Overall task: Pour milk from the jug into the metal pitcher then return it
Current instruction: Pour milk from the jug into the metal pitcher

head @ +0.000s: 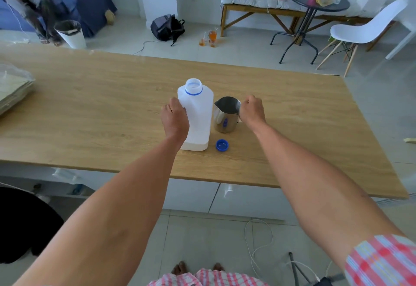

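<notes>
- Your left hand point(175, 118) is wrapped around the left side of the white plastic milk jug point(198, 117), fingers curled onto its handle side.
- The jug stands upright on the wooden table point(90, 110), near the middle, its mouth open and ringed by a blue collar; a shallow layer of milk shows at its base.
- Your right hand point(253, 111) is at the right side of the metal pitcher point(226, 116), fingers curled in where the handle would be. The handle itself is hidden behind your hand, so you cannot tell for sure that it is gripped.
- The pitcher stands upright just beside the jug, on its right, spout turned towards the jug. Whether the two touch is not clear.
- The blue cap point(222, 145) lies on the table, open side up, just in front of the gap between jug and pitcher, touching neither.
- At the table's left edge sits a stack of flat pale sheets in clear plastic wrap point(13, 87).
- Beyond the table you see a white bin point(71, 33), a dark backpack point(166, 27) on the floor, a round black side table point(319, 1) and a white chair point(364, 28).
</notes>
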